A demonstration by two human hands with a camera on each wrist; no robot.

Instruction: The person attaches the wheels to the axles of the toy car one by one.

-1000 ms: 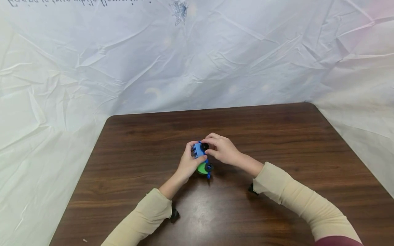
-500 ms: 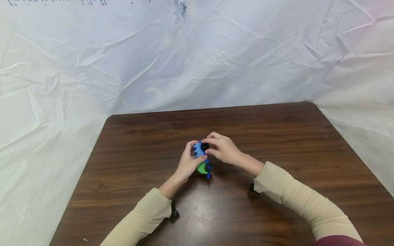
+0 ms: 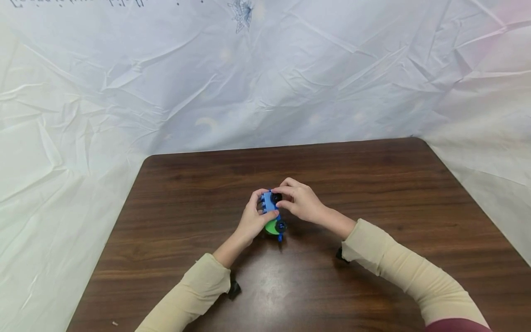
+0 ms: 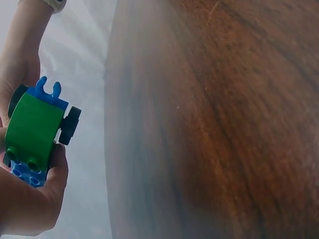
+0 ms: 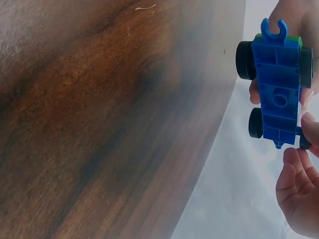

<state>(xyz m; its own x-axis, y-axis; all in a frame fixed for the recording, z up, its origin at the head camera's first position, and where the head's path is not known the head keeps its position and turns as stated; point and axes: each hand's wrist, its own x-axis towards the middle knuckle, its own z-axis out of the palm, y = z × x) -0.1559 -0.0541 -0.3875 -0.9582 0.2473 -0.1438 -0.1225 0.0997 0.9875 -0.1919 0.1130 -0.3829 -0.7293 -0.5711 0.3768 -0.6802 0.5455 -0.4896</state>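
Note:
My left hand (image 3: 250, 222) grips a toy car built of blocks, above the table. The car has a blue base (image 5: 277, 89) with a hook (image 4: 48, 90) at one end, a rounded green block (image 4: 35, 124) and a blue studded block (image 3: 269, 202). Black wheels sit along both sides, one black wheel (image 3: 281, 226) near the green block. With thumb and fingers, my right hand (image 3: 303, 201) pinches the small black wheel (image 5: 304, 141) at the far end. A short stretch of blue axle shows between that wheel and the base. The car lies on its side, underside toward the right hand.
The brown wooden table (image 3: 182, 184) spreads beneath both hands. A pale wrinkled cloth (image 3: 265, 83) hangs behind it and at the sides. One small light scrap (image 3: 115, 323) lies near the table's front left.

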